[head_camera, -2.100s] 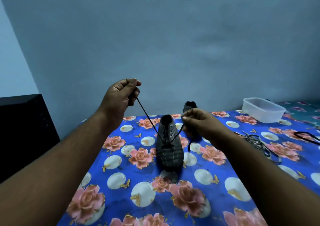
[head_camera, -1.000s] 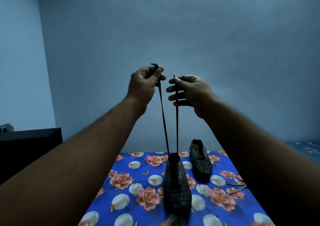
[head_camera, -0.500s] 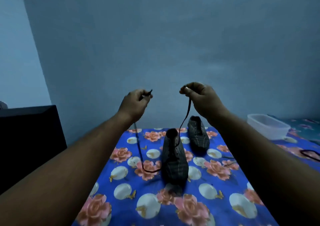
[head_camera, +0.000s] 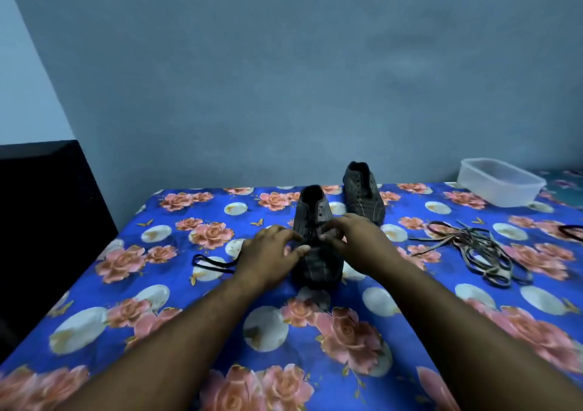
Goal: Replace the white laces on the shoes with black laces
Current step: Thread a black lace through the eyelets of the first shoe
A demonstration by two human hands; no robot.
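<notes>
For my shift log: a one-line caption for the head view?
Both hands, left hand and right hand, work a black lace at the near shoe on floral cloth.

The left hand (head_camera: 268, 257) and right hand (head_camera: 353, 240) cover the near shoe's (head_camera: 315, 221) lower eyelets; whether either grip pinches the black lace (head_camera: 211, 264) cannot be told. Another dark lace (head_camera: 571, 232) runs off the right edge.

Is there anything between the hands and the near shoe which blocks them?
Nothing visible does. The left hand and right hand are already at the near shoe, fingers at its lacing. The black lace trails left on the cloth.
</notes>
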